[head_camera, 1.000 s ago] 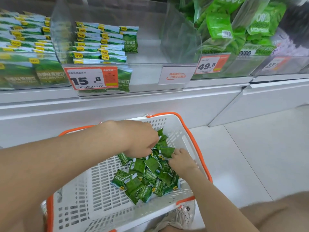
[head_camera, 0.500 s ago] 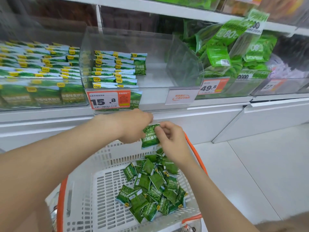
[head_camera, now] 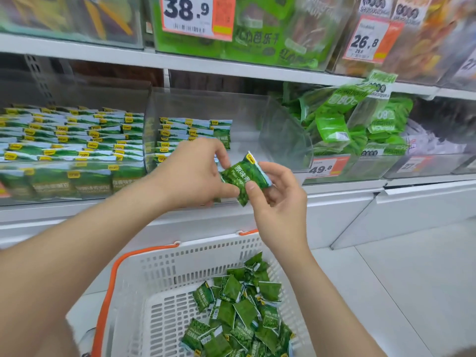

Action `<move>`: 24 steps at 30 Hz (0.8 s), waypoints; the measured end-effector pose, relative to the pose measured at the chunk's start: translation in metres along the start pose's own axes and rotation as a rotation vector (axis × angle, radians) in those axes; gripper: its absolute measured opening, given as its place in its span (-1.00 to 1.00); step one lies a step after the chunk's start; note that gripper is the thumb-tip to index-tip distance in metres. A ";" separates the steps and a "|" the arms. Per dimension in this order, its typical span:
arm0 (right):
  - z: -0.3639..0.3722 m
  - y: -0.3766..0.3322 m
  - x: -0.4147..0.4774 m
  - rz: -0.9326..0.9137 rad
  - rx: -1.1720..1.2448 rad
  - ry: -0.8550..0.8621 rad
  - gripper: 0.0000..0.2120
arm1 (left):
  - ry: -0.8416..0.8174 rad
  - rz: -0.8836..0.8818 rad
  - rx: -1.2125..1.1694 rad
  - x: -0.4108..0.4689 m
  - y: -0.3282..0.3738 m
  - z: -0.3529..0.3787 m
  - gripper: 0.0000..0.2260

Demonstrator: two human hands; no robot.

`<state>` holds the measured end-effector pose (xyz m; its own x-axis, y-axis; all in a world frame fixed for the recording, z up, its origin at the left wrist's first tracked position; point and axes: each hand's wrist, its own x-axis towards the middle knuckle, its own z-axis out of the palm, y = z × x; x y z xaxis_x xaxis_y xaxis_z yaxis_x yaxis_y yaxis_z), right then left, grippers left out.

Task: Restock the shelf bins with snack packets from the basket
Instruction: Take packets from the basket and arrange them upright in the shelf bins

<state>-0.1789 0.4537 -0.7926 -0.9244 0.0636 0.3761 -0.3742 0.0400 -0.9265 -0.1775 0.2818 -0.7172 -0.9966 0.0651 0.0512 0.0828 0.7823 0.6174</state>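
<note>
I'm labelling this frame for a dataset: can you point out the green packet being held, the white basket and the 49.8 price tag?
held green packet (head_camera: 244, 177), head view, on its printed front face.
white basket (head_camera: 195, 256), head view, on the far perforated wall.
49.8 price tag (head_camera: 320, 170), head view, on the printed digits.

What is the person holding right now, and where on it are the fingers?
A small green snack packet, held in both hands: the left hand pinches its left edge, the right hand pinches its lower right corner, thumb on the front.
</note>
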 end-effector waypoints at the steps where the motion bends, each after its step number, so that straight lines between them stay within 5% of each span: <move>1: 0.000 -0.003 0.005 -0.040 -0.031 -0.029 -0.70 | 0.065 0.056 0.062 0.003 -0.001 -0.003 -0.69; 4: 0.002 -0.009 0.023 -0.135 -0.102 -0.072 -0.65 | 0.106 0.119 0.130 0.013 -0.007 -0.007 -0.79; 8: 0.017 -0.008 0.040 -0.093 -0.102 -0.038 -0.62 | 0.161 0.089 0.102 0.026 -0.017 -0.007 -0.69; 14: 0.038 0.003 0.093 -0.070 -0.242 0.053 -0.82 | 0.208 0.063 0.273 0.037 -0.026 -0.008 -0.73; 24: 0.081 0.042 0.217 0.230 -0.866 -0.137 -0.68 | -0.197 0.031 0.566 0.056 -0.045 0.002 -0.68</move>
<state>-0.4012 0.3881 -0.7506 -0.9909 0.0458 0.1269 -0.0438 0.7805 -0.6236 -0.2367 0.2516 -0.7439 -0.9794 0.1641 -0.1177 0.1527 0.9831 0.1006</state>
